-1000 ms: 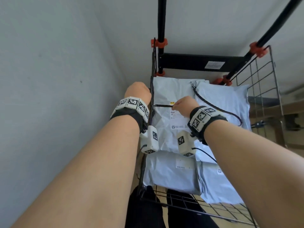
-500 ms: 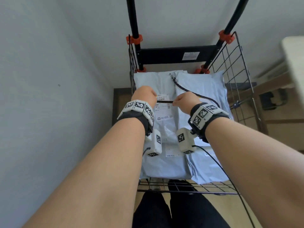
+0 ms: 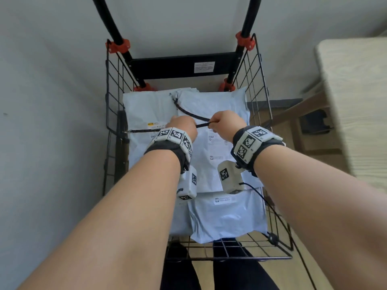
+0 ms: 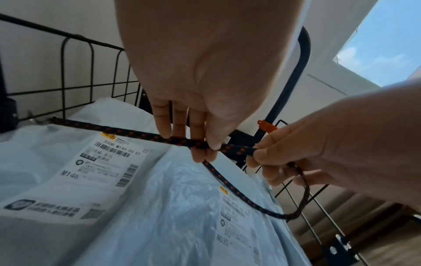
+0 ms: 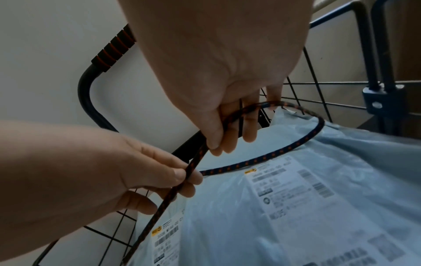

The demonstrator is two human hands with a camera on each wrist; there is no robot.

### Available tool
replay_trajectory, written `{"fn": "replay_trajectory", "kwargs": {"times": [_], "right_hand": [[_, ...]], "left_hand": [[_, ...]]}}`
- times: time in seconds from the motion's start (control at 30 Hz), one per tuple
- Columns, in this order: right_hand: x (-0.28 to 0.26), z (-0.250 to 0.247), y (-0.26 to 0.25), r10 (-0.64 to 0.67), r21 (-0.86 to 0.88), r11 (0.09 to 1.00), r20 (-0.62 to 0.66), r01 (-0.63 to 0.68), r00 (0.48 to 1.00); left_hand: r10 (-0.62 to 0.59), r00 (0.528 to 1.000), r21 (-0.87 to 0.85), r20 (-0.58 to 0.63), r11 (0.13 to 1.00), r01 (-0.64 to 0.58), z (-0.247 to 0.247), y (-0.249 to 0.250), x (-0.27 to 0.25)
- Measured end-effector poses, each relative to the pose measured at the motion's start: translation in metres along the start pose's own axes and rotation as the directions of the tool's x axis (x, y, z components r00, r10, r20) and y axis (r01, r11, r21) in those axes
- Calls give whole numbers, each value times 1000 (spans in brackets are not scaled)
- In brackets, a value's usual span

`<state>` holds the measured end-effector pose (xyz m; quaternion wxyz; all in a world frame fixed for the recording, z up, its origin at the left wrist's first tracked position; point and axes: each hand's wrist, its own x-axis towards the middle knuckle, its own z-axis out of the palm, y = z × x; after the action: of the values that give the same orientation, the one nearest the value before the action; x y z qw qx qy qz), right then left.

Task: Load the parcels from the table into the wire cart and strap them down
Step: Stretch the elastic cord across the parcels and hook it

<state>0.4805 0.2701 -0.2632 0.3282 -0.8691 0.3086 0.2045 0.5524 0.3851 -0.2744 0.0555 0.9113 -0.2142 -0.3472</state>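
Several pale blue parcels (image 3: 226, 216) with white labels lie stacked in the black wire cart (image 3: 257, 84). A black bungee cord (image 3: 144, 130) with orange specks is hooked to the cart's left wall by its metal hook (image 4: 34, 121) and runs over the parcels. My left hand (image 3: 185, 127) pinches the cord (image 4: 114, 128) above the top parcel (image 4: 159, 198). My right hand (image 3: 222, 122) grips the same cord just to the right. Beyond it the cord (image 5: 318, 126) loops back across the parcels towards the cart's far end.
The cart stands against a grey wall (image 3: 52, 122) on its left. A light wooden table (image 3: 356, 101) edge is at the right. The cart's black handle bars (image 3: 249, 15) with orange clamps rise at the far end. My legs (image 3: 230, 268) are at the cart's near edge.
Both hands have moved right, from the cart's left wall to over the middle of the parcels. The cord now stretches from that wall to my hands. My head view has shifted.
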Motion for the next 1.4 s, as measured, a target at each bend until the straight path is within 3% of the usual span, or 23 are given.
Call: {"fn": "replay_trajectory", "kwargs": {"times": [0.17, 0.33, 0.5, 0.63, 0.83, 1.07, 1.4], "right_hand": [[16, -26, 22, -47, -49, 998, -18, 46, 999], [33, -55, 45, -40, 67, 997, -58, 44, 997], [42, -80, 63, 26, 378, 921, -292, 90, 956], [45, -99, 84, 148, 456, 888, -407, 60, 901], [55, -94, 135, 279, 549, 828, -228, -114, 933], [59, -73, 172, 111, 287, 953, -29, -98, 993], [79, -55, 172, 41, 243, 967, 139, -74, 989]], "left_hand": [[-44, 997, -15, -62, 999, 44, 10, 21, 21], [-68, 995, -70, -68, 996, 63, 17, 40, 32], [-109, 991, -86, -81, 991, 102, 29, 55, 35], [-82, 994, -106, -66, 992, 75, 37, 76, 38], [-32, 999, -116, -40, 993, 27, 49, 104, 53], [-7, 999, -145, -49, 989, 0, 59, 122, 71], [-13, 1000, -249, -23, 968, 7, 75, 131, 87]]}}
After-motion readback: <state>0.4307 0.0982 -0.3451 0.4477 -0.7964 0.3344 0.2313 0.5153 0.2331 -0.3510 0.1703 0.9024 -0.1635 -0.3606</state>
